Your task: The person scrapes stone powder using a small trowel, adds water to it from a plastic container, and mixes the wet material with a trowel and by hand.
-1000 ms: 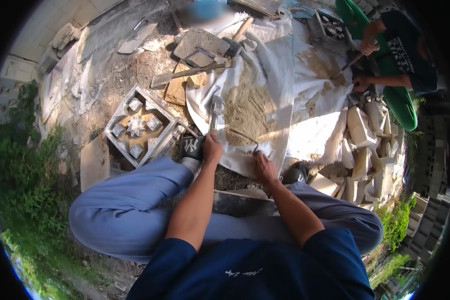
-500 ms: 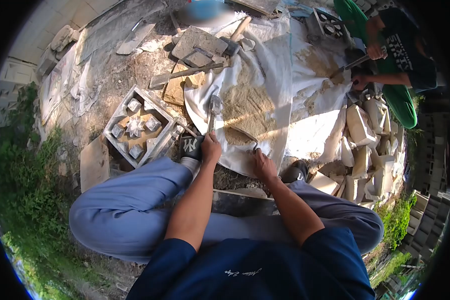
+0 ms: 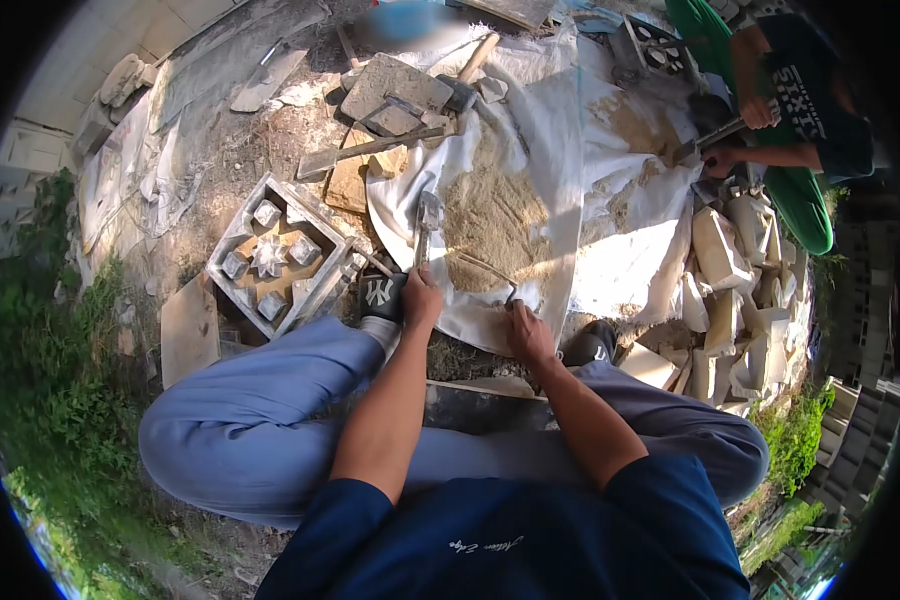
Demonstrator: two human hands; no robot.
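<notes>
My left hand (image 3: 422, 298) is closed around the handle of a trowel-like tool (image 3: 430, 212), whose grey metal head points away from me over the white sheet. In my right hand (image 3: 531, 334) is a trowel (image 3: 486, 267) with a bent neck, its thin blade seen nearly edge-on at the near side of the sand. The pale brown sand (image 3: 495, 205) lies spread on the white sheet (image 3: 560, 250) between my feet. Left of my left hand stands a square mold frame (image 3: 320, 285) with a star-shaped piece (image 3: 269, 256) and several small blocks inside.
Stone slabs (image 3: 395, 92) and a hammer (image 3: 462, 88) lie beyond the sand. A pile of pale broken blocks (image 3: 725, 250) is at right. Another person (image 3: 795, 105) at upper right holds a tool (image 3: 710, 135) over the sheet, near a second box (image 3: 660, 50).
The trowel in my right hand has shifted slightly and its blade looks thinner. My left hand stays put. The other person's tool has moved slightly toward their body.
</notes>
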